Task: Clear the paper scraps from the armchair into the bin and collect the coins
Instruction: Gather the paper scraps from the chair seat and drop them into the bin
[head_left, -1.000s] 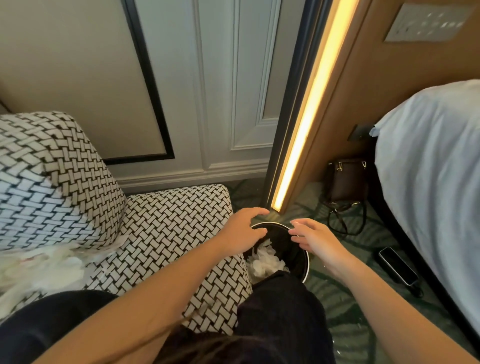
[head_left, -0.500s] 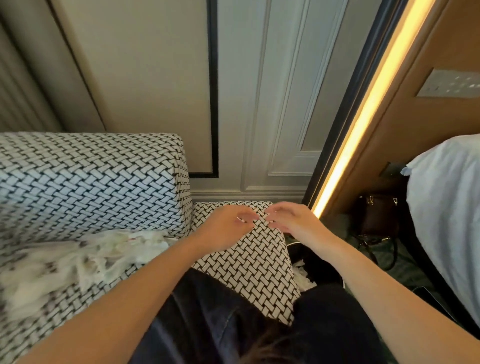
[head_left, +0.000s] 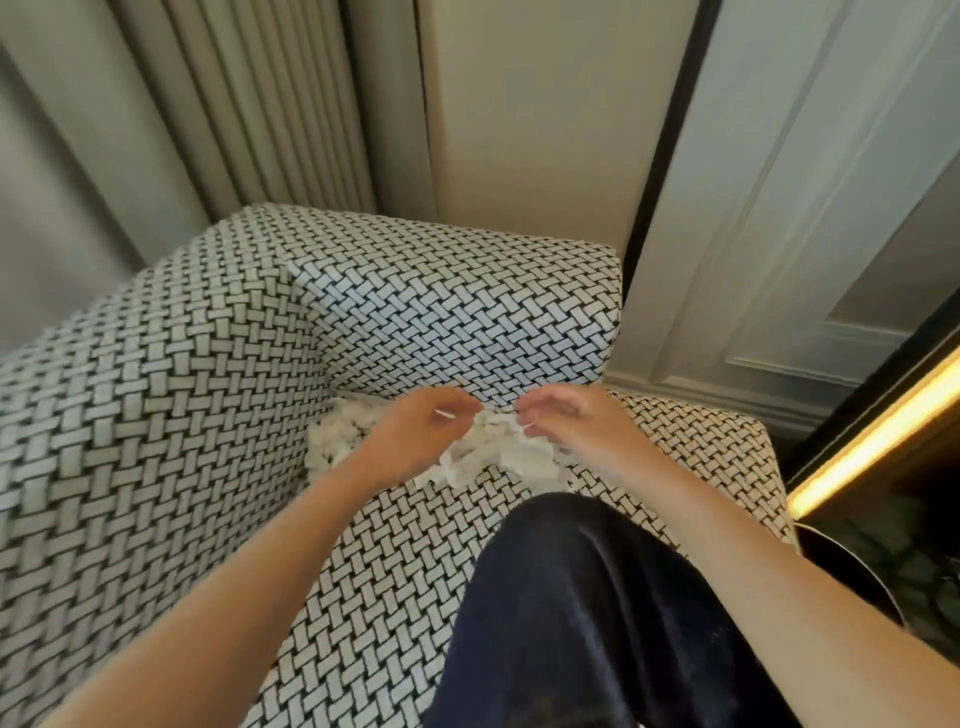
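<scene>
A heap of white paper scraps (head_left: 493, 454) lies at the back of the armchair (head_left: 208, 415) seat, where it meets the backrest. More scraps (head_left: 337, 431) sit to the left, partly behind my left hand (head_left: 421, 431). My left hand and my right hand (head_left: 576, 423) rest on the heap with fingers curled into the paper. The black bin (head_left: 852, 571) shows only as a rim at the lower right, beside the seat. No coins are visible.
The armchair has a black-and-white woven pattern, with a high arm on the left. My dark-trousered knee (head_left: 582, 597) rests on the seat. Grey curtains (head_left: 234, 104) hang behind, a panelled wall (head_left: 779, 208) and a lit strip (head_left: 872, 441) stand to the right.
Both hands left the bin, swung left over the seat and now sit on the paper heap by the backrest. The view turned left, so the bin slid to the lower right edge.
</scene>
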